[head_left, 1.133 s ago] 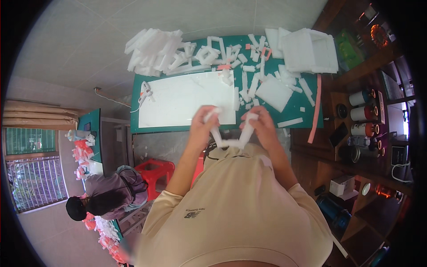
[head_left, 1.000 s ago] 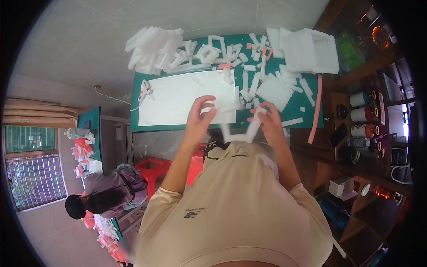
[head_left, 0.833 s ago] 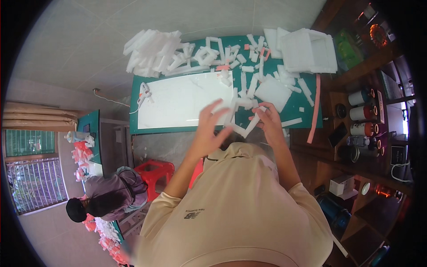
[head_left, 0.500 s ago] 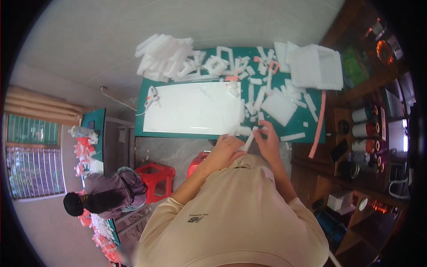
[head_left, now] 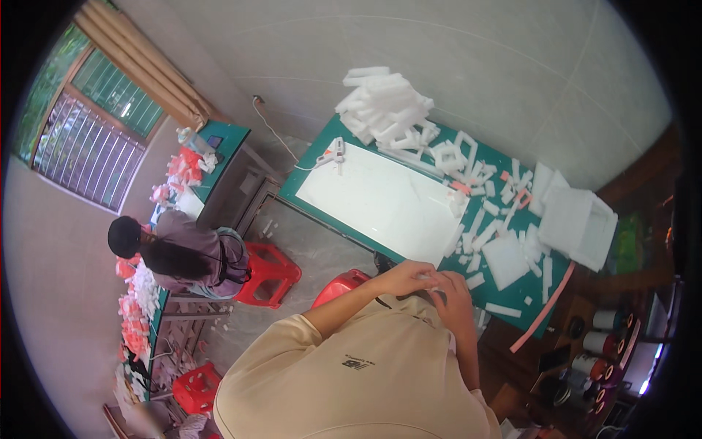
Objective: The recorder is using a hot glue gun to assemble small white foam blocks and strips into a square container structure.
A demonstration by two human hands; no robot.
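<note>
The left hand and right hand meet at the near edge of the green rectangular table, fingers curled close together; whether they grip anything cannot be told. A short white foam block lies on the table just beside the right hand. The beige short-sleeved fabric shirt bears a small dark printed emblem and tiny lettering. The smooth white rectangular sheet shows no legible writing.

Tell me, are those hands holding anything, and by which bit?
It can't be told: the left hand and right hand are close together, and their fingers hide anything between.
</note>
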